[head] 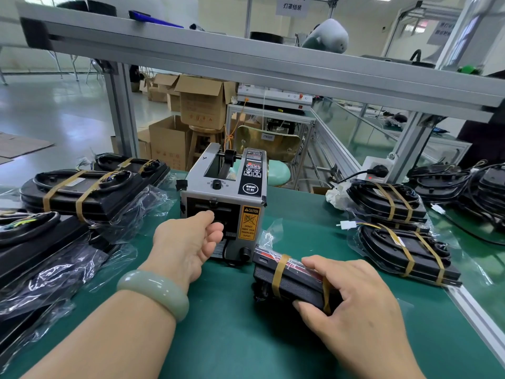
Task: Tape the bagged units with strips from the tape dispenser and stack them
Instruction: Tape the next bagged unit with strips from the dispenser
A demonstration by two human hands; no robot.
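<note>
- The left hand was at the front outlet of the tape dispenser, fingers curled; I could not tell whether it pinched a strip.
- The right hand gripped a bagged unit, crossed by two tan strips, on the green tabletop just right of the dispenser.
- Taped units lay stacked at the far left and right.

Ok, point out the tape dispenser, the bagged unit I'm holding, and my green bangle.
tape dispenser [249, 222], head view, on its yellow caution label.
bagged unit [300, 285], head view, on its black mesh side face.
green bangle [153, 292], head view, on the band's upper surface.
</note>
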